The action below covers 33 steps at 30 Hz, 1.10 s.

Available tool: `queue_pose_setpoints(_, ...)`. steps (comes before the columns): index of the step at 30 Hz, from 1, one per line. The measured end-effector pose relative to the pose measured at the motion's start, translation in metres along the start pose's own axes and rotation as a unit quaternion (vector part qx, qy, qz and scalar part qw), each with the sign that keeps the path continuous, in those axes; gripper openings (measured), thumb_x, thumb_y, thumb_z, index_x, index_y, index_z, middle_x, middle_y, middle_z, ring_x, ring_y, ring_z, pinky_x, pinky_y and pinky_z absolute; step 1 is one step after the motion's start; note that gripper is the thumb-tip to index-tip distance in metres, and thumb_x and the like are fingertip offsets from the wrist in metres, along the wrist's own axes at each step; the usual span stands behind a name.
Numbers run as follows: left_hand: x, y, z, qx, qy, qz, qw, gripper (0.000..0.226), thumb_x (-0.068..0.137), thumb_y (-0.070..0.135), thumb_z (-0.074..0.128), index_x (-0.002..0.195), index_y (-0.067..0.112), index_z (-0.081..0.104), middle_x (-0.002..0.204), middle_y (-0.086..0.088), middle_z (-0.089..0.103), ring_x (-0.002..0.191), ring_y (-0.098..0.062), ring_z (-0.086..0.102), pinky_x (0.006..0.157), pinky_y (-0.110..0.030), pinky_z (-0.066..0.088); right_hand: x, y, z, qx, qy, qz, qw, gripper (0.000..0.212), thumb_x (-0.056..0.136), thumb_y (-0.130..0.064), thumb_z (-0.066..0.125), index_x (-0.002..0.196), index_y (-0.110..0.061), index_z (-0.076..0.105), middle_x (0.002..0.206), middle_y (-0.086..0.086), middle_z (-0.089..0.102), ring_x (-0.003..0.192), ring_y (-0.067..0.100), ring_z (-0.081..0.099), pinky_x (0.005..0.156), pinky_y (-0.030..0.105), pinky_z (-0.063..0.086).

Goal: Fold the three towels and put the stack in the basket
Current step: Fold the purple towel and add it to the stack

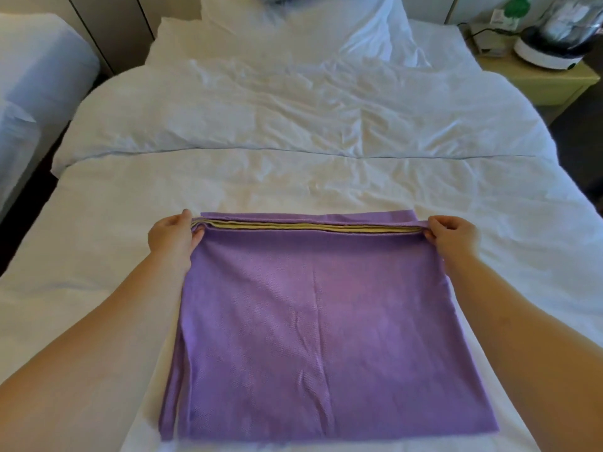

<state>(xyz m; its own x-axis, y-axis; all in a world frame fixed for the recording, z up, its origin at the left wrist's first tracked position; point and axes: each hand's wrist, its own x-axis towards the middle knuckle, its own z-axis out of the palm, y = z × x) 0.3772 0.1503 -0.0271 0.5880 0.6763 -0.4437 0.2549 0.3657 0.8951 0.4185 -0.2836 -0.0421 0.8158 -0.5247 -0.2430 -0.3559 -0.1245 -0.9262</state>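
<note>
White bed (pixel 326 190) across nearly the whole view, sheet creased, running from 6 o'clock up to 12 o'clock. Rumpled white duvet (pixel 293 109) over the far half, toward 12 o'clock, near edge crossing the bed from side to side. Purple towel (pixel 313 321) at 6 o'clock, spread flat on the sheet on the near half of the bed, its left side showing doubled layers. Part of a 2nd bed (pixel 39 66) at 10 o'clock, also white, apart from the 1st. White pillow (pixel 303 24) at 12 o'clock, against the head of the bed. Pale nightstand (pixel 541 79) at 2 o'clock, just beside the bed, with a round white-based appliance (pixel 561 37) standing on it. Left hand (pixel 173 236) at the towel's 10 o'clock corner, fingers (pixel 197 238) clenched around the stacked far edge. Right hand (pixel 453 234) at the 2 o'clock corner, likewise pinching that edge. Both forearms bare, reaching in from 7 and 5 o'clock. Thin edge of a yellow towel (pixel 293 227) sandwiched between purple layers along the held edge, from hand to hand. Narrow purple strip lying flat just beyond it, toward 12 o'clock.
</note>
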Motion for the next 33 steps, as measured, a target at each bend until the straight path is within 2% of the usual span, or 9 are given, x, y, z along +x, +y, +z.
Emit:
queue_pose_setpoints(5,0.028,-0.016,0.021,0.014,-0.022,0.001,1.000,0.019,0.093,0.019,0.060,0.106,0.005,0.058,0.099,-0.010,0.060,0.078,-0.010,0.061,0.065,-0.016,0.056,0.032,0.014,0.022,0.029,0.006,0.023,0.999,0.013,0.091,-0.013,0.061,0.102,-0.010,0.068,0.076,-0.003,0.063,0.058,0.000,0.062,0.056,0.007,0.049)
queue_pose_setpoints(8,0.035,-0.026,0.021,0.058,-0.073,-0.017,0.996,0.038,0.096,0.022,0.056,0.129,0.004,0.049,0.117,-0.011,0.058,0.095,-0.014,0.062,0.085,-0.021,0.050,0.036,0.021,0.029,0.043,-0.041,0.034,0.998,0.027,0.092,-0.014,0.059,0.117,-0.005,0.061,0.079,-0.001,0.061,0.070,0.005,0.061,0.067,0.014,0.053)
queue_pose_setpoints(11,0.028,-0.032,0.007,0.146,-0.108,0.028,0.983,0.059,0.095,0.024,0.057,0.146,0.012,0.029,0.126,-0.009,0.055,0.109,-0.018,0.058,0.098,-0.027,0.044,0.029,0.033,0.027,0.077,-0.081,0.062,0.992,0.049,0.094,-0.015,0.056,0.139,-0.012,0.039,0.103,0.008,0.060,0.088,0.015,0.060,0.083,0.024,0.050)
queue_pose_setpoints(16,-0.024,-0.059,-0.044,0.319,-0.085,0.168,0.929,0.041,0.090,0.017,0.063,0.129,0.007,0.051,0.120,-0.006,0.060,0.100,-0.013,0.057,0.081,-0.008,0.040,-0.004,0.071,-0.002,-0.081,-0.028,-0.002,0.996,0.042,0.092,-0.006,0.054,0.133,-0.005,0.044,0.122,0.013,0.059,0.092,0.020,0.059,0.068,0.012,0.045)
queue_pose_setpoints(18,-0.050,-0.075,-0.070,0.354,-0.099,0.186,0.911,0.039,0.088,0.012,0.066,0.123,0.001,0.056,0.119,-0.013,0.061,0.103,-0.020,0.059,0.086,-0.017,0.045,-0.023,0.085,-0.016,-0.126,-0.029,-0.036,0.991,0.037,0.091,-0.001,0.054,0.128,0.000,0.048,0.122,0.021,0.059,0.102,0.025,0.057,0.067,0.014,0.042)
queue_pose_setpoints(22,-0.094,-0.098,-0.121,0.426,-0.109,0.227,0.869,0.039,0.083,0.010,0.070,0.119,-0.002,0.059,0.115,-0.019,0.063,0.108,-0.035,0.058,0.097,-0.049,0.045,-0.071,0.102,-0.048,-0.196,-0.063,-0.080,0.975,0.037,0.089,0.001,0.056,0.125,0.000,0.052,0.118,0.023,0.060,0.089,0.018,0.058,0.082,0.022,0.043)
queue_pose_setpoints(26,-0.135,-0.114,-0.165,0.401,-0.110,0.208,0.885,0.036,0.084,0.012,0.066,0.116,0.000,0.054,0.108,-0.018,0.063,0.099,-0.036,0.060,0.087,-0.049,0.049,-0.117,0.130,-0.096,-0.291,-0.051,-0.113,0.949,0.040,0.083,-0.002,0.064,0.123,-0.004,0.055,0.119,0.022,0.058,0.104,0.035,0.057,0.092,0.040,0.044)
queue_pose_setpoints(29,-0.162,-0.124,-0.189,0.373,-0.072,0.171,0.909,0.043,0.077,0.016,0.077,0.109,0.001,0.053,0.101,-0.018,0.062,0.092,-0.036,0.061,0.081,-0.047,0.051,-0.151,0.157,-0.127,-0.231,-0.014,-0.049,0.972,0.041,0.083,-0.002,0.064,0.123,-0.002,0.053,0.115,0.023,0.059,0.102,0.035,0.056,0.084,0.042,0.045)
queue_pose_setpoints(33,-0.192,-0.147,-0.202,0.448,-0.002,0.193,0.873,0.053,0.062,0.016,0.088,0.100,-0.004,0.055,0.096,-0.022,0.060,0.092,-0.037,0.055,0.082,-0.049,0.046,-0.186,0.187,-0.151,-0.201,0.017,0.009,0.979,0.035,0.087,-0.017,0.065,0.117,-0.006,0.050,0.095,0.010,0.056,0.086,0.025,0.053,0.072,0.040,0.042)
